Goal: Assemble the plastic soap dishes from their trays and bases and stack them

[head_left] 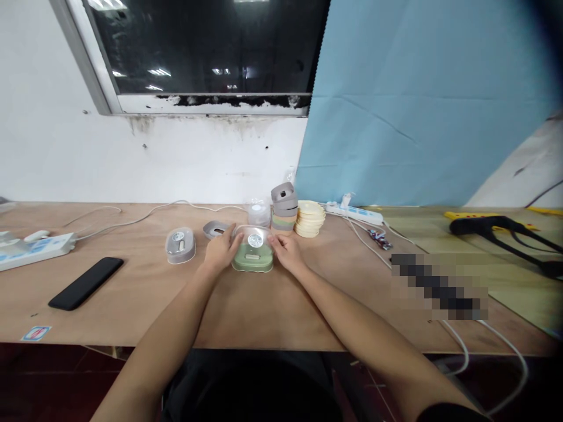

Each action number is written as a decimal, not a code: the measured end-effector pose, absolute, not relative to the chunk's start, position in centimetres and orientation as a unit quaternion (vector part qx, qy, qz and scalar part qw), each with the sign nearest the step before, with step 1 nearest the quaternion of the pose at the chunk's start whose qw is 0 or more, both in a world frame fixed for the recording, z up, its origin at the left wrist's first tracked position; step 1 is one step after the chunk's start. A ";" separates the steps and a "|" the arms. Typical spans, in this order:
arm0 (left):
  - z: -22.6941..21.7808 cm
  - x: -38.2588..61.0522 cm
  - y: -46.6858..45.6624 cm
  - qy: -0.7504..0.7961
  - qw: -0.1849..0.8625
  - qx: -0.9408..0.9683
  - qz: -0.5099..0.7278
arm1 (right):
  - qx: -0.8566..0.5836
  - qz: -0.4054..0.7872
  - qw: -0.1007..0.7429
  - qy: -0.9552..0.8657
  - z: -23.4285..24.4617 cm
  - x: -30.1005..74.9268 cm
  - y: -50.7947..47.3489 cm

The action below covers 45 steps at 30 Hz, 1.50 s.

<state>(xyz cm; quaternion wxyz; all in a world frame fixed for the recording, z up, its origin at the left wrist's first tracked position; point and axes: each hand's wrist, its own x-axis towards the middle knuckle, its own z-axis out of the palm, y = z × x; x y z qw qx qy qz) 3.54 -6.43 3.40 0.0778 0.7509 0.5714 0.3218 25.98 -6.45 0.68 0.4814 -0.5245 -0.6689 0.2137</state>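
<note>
Plywood tabletop [132, 305] carries a green-based plastic container [253, 264] with a clear lid, directly between the hands. The left hand [222, 249] and right hand [285, 253] grasp it from either side, palms curved against the lid. Left of it sits a clear round-cornered container [180, 246]; farther right, stacked cream discs [310, 218] stand beside a stack of pastel and grey pieces [284, 208].

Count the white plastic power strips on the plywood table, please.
2: one strip at the plywood table's left end, another strip at the back, right of the stacked cream discs.
</note>
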 end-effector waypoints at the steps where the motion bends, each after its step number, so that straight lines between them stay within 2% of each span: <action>1: 3.3 3.5 -6.3 0.579 0.083 0.752 0.304 | -0.529 0.200 0.465 -0.682 0.7 26.1 -6.4; 11: 2.1 3.0 -4.9 0.579 0.139 0.785 0.172 | -0.577 0.191 0.332 -0.721 0.2 26.2 -6.1; 16: 2.0 3.1 -4.9 0.580 0.140 0.787 0.154 | -0.577 0.179 0.288 -0.743 0.5 26.5 -6.1; 20: 2.1 3.2 -5.1 0.596 0.131 0.778 0.152 | -0.585 0.176 0.284 -0.739 0.5 26.6 -5.9; 24: 2.2 3.1 -5.4 0.527 0.104 0.811 0.230 | -0.597 0.173 0.286 -0.729 0.1 26.6 -5.5; 28: 1.6 3.1 -5.5 0.408 0.170 0.872 0.211 | -0.618 0.152 0.292 -0.714 -0.3 27.0 -4.9; 32: 1.0 3.2 -5.3 0.386 0.175 0.883 0.202 | -0.617 0.155 0.313 -0.705 -0.3 27.4 -4.7; 35: 0.8 3.2 -5.1 0.385 0.151 0.884 0.219 | -0.612 0.161 0.325 -0.703 0.0 27.5 -4.8; 39: 1.0 2.6 -4.3 0.412 0.059 0.870 0.265 | -0.618 0.172 0.316 -0.699 0.4 27.6 -5.0; 45: 3.5 -0.8 -3.8 0.531 -0.061 0.734 0.418 | -0.623 0.161 0.308 -0.701 -0.1 27.7 -4.7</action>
